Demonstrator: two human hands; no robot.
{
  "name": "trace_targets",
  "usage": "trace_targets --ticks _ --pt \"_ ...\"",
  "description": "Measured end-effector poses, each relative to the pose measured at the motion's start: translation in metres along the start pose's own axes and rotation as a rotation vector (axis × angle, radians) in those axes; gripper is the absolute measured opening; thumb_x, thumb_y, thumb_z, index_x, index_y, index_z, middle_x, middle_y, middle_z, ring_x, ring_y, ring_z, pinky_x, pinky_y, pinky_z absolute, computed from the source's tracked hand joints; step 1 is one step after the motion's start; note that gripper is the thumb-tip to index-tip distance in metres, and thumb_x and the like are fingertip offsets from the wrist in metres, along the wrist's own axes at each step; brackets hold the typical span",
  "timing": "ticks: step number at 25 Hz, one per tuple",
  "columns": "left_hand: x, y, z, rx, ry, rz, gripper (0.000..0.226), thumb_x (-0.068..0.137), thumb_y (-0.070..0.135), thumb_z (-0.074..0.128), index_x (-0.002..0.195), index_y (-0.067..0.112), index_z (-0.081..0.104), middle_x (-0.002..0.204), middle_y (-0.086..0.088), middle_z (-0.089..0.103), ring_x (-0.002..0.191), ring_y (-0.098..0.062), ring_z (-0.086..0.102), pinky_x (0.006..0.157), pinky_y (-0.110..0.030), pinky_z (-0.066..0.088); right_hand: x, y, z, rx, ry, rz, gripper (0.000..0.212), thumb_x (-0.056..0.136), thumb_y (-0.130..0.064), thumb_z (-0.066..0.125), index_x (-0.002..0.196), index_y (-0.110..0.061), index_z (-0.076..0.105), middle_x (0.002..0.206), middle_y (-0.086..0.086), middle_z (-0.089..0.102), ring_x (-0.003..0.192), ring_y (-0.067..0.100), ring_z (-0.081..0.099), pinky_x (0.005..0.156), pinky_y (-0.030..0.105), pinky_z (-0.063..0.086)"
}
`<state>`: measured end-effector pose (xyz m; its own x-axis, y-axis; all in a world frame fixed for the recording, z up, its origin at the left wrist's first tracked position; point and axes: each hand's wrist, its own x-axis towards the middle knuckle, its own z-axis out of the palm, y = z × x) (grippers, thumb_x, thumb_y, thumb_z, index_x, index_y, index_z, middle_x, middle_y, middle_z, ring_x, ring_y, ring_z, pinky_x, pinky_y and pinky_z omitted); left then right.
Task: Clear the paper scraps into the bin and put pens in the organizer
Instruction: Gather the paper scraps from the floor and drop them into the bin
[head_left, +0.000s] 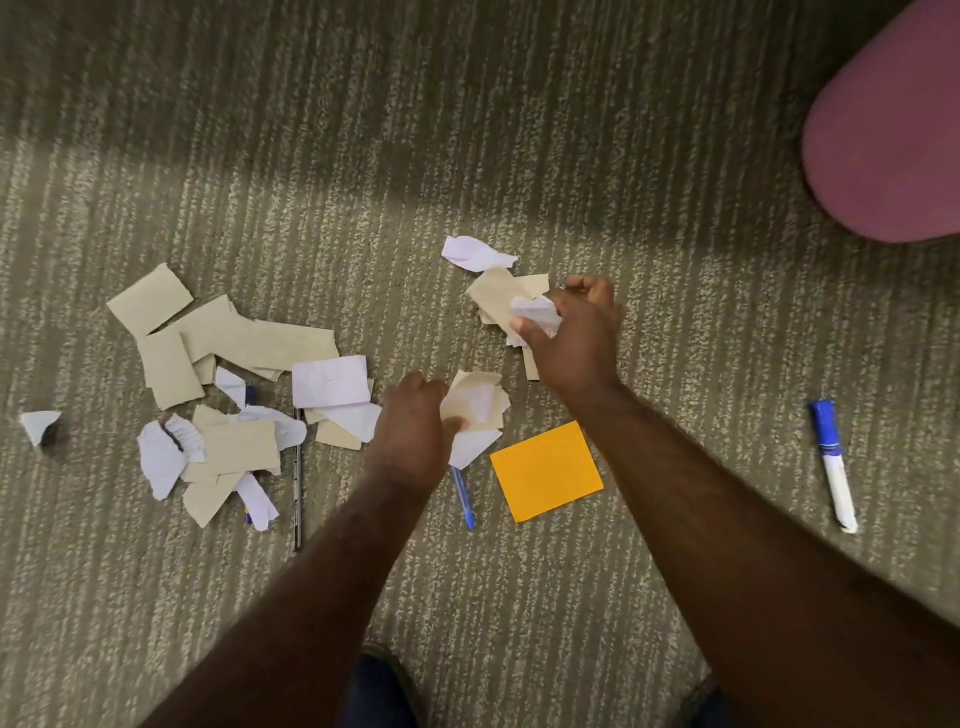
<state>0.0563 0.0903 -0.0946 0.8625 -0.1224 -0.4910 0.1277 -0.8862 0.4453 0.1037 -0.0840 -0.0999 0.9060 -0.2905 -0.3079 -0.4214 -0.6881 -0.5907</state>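
Observation:
Torn beige and white paper scraps (234, 374) lie scattered over the carpet, mostly at the left. My left hand (410, 436) grips a bunch of beige and white scraps (475, 402) at the centre. My right hand (574, 332) holds a crumpled white scrap (537, 312) over a small beige pile (501, 296). A blue pen (464, 499) lies just below my left hand. A dark pen (297, 499) lies partly under the left scraps. A blue-capped white marker (834, 465) lies apart at the right. Neither bin nor organizer is in view.
An orange sticky-note square (545, 470) lies between my forearms. A purple rounded seat (893, 130) fills the upper right corner. One lone white scrap (39, 426) sits at the far left. Another white scrap (478, 253) lies above the right pile. My shoe (382, 686) shows at the bottom.

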Motion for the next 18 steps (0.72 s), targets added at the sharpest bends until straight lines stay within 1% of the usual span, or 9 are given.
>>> trace_targets --ticks 3,5,7,9,11,14,15,17,18 --pt "-0.008 -0.001 -0.009 -0.137 0.029 0.109 0.025 0.079 0.013 0.07 0.099 0.001 0.062 0.1 -0.015 0.054 0.092 -0.025 0.049 0.07 -0.026 0.027 0.009 -0.009 0.011 -0.048 -0.048 -0.051 0.028 0.075 -0.021 0.074 0.098 -0.007 0.067 0.118 0.011 0.045 0.106 0.029 0.046 0.088 0.029 0.04" --pt "-0.012 -0.004 -0.017 -0.242 0.064 0.143 0.02 0.078 0.015 0.071 0.093 0.005 0.062 0.093 -0.009 0.06 0.083 -0.019 0.052 0.066 -0.026 0.03 0.009 -0.014 0.014 -0.012 -0.086 -0.092 0.023 0.076 -0.012 0.072 0.096 -0.003 0.065 0.108 0.013 0.051 0.097 0.029 0.052 0.076 0.022 0.034" --pt "-0.011 -0.008 -0.027 -0.337 0.106 0.063 0.019 0.078 0.02 0.073 0.091 0.012 0.061 0.082 -0.001 0.065 0.072 -0.015 0.057 0.059 -0.023 0.039 0.004 -0.013 0.011 0.034 -0.071 -0.109 0.02 0.076 -0.009 0.071 0.095 -0.007 0.063 0.1 0.013 0.062 0.09 0.028 0.058 0.066 0.022 0.03" --pt "-0.004 -0.013 -0.038 -0.396 0.156 -0.035 0.022 0.077 0.024 0.074 0.093 0.016 0.061 0.078 0.004 0.063 0.066 -0.009 0.056 0.054 -0.009 0.04 -0.004 -0.009 -0.001 0.181 -0.057 -0.062 0.03 0.075 -0.007 0.072 0.096 -0.016 0.053 0.094 0.007 0.063 0.081 0.025 0.059 0.059 0.024 0.035" --pt "0.008 -0.015 -0.048 -0.435 0.202 -0.078 0.027 0.077 0.025 0.074 0.099 0.017 0.061 0.08 0.008 0.062 0.068 -0.009 0.056 0.056 -0.007 0.039 -0.011 -0.001 -0.018 0.351 -0.079 0.008 0.047 0.074 -0.004 0.073 0.101 -0.022 0.04 0.1 0.008 0.063 0.082 0.022 0.063 0.058 0.027 0.046" --pt "0.03 -0.004 -0.06 -0.444 0.2 0.001 0.035 0.076 0.021 0.074 0.109 0.02 0.06 0.087 0.012 0.064 0.074 -0.006 0.057 0.059 -0.003 0.037 -0.027 0.016 -0.044 0.48 -0.096 0.067 0.059 0.075 -0.001 0.073 0.112 -0.028 0.035 0.109 0.006 0.064 0.093 0.016 0.066 0.071 0.032 0.055" --pt "0.041 0.003 -0.061 -0.41 0.169 0.044 0.042 0.077 0.019 0.073 0.116 0.02 0.057 0.095 0.007 0.066 0.08 -0.008 0.058 0.062 -0.005 0.038 -0.034 0.022 -0.05 0.471 -0.096 0.067 0.056 0.077 -0.002 0.072 0.113 -0.028 0.037 0.106 0.001 0.065 0.092 0.008 0.066 0.072 0.027 0.054" --pt "0.067 0.019 -0.056 -0.287 0.086 0.104 0.06 0.079 0.017 0.07 0.133 0.02 0.045 0.119 -0.006 0.065 0.097 -0.017 0.059 0.079 -0.017 0.042 -0.046 0.03 -0.057 0.434 -0.098 0.048 0.039 0.083 -0.006 0.067 0.111 -0.022 0.045 0.1 -0.01 0.064 0.087 -0.008 0.061 0.07 0.011 0.048" --pt "0.079 0.027 -0.052 -0.215 0.045 0.114 0.067 0.081 0.017 0.068 0.14 0.022 0.037 0.128 -0.009 0.061 0.107 -0.023 0.058 0.088 -0.024 0.043 -0.052 0.032 -0.057 0.444 -0.101 0.048 0.031 0.086 -0.007 0.064 0.11 -0.017 0.048 0.099 -0.012 0.063 0.085 -0.012 0.06 0.069 0.006 0.046"
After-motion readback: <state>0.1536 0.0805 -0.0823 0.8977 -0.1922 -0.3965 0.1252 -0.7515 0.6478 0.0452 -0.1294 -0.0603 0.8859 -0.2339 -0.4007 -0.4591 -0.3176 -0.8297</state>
